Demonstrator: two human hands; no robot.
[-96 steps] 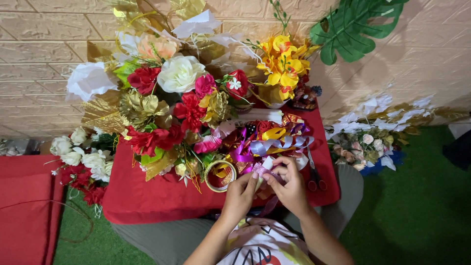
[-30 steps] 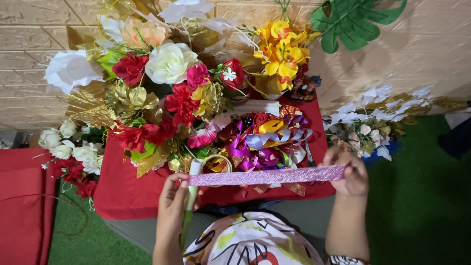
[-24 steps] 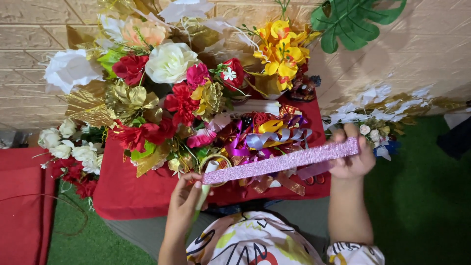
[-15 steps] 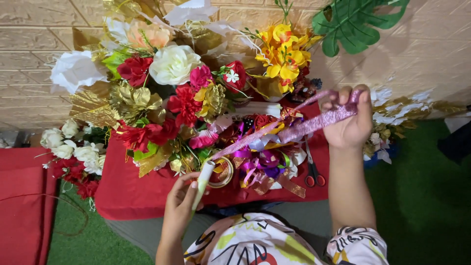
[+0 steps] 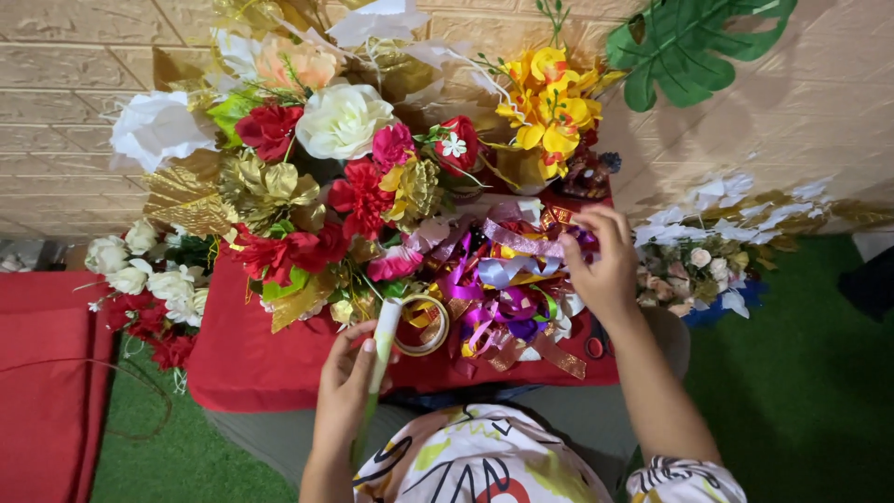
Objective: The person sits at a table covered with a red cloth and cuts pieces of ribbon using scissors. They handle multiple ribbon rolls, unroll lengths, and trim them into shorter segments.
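**Ribbon pile and stem at the red table**

The pale green stem [image 5: 377, 373] stands nearly upright at the near edge of the red-covered table [image 5: 251, 368], slim and stick-like, its white upper end close to a roll of gold tape [image 5: 424, 324]. The left hand [image 5: 346, 377] is curled around its middle, fingers wrapped and thumb pressed against it — a closed grip on the stem.

To the right, the right hand [image 5: 601, 265] reaches out over the heap of ribbons [image 5: 507, 293], its fingers bent and pinched together at a purple ribbon strand [image 5: 521, 242] that runs left from the fingertips; how firmly it holds the strand is hard to tell. The heap is a loose tangle of purple, magenta, gold, silver and green curls lying on the cloth, not in any box or tray. Red-handled scissors [image 5: 594, 345] peek out at its right edge, partly hidden by the wrist.

Farther off, a large bouquet [image 5: 317, 177] of red, white, peach and gold artificial flowers fills the left of the table — its vase or holder cannot be seen. Yellow flowers [image 5: 549, 102] stand at the far side, beside a green leaf [image 5: 689, 47] on the brick-patterned wall. White flowers [image 5: 140, 270] lie to the left, on the green turf [image 5: 801, 373].
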